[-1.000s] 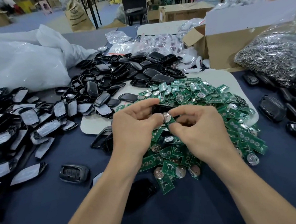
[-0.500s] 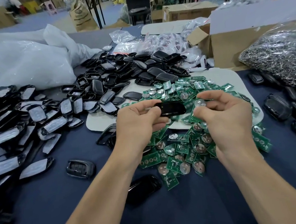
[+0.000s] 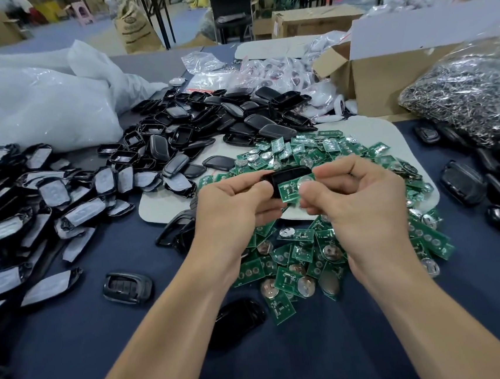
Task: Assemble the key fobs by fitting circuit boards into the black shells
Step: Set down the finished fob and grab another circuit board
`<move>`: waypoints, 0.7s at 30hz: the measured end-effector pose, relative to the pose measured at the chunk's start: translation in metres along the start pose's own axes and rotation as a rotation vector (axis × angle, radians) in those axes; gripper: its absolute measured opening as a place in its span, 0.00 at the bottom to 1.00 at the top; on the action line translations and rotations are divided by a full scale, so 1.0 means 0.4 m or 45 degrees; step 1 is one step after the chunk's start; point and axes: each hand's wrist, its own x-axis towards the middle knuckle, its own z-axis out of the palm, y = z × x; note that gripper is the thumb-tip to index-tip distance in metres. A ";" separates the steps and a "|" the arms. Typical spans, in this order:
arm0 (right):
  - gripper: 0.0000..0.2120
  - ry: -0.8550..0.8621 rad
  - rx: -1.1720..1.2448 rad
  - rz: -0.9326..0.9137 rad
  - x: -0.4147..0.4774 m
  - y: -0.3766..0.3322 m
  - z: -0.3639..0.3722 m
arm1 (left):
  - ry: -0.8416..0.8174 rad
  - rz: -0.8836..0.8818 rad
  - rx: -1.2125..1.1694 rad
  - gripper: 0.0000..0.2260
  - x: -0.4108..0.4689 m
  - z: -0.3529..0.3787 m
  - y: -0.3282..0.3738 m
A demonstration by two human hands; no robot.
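Shell of glossy black plastic [image 3: 290, 174], oval, is gripped in left hand [image 3: 235, 209]. Green rectangular circuit board with silver coin cell [image 3: 295, 188] is pinched by right hand [image 3: 356, 200], set against shell at its 5 o'clock. Board print is too small to be read.

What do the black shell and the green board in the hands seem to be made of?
The black shell in the left hand looks like moulded plastic, judging by its smooth rim with a slight sheen. The green board pinched by the right hand looks like lacquered laminate. Its round silvery disc is probably metal.
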 end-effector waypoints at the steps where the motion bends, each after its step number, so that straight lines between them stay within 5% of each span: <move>1: 0.11 0.007 -0.023 -0.008 0.001 0.001 -0.001 | -0.005 -0.002 0.003 0.07 -0.001 0.001 -0.001; 21: 0.10 0.139 -0.283 -0.075 0.006 0.012 -0.004 | -0.011 0.043 0.079 0.08 -0.017 0.015 0.003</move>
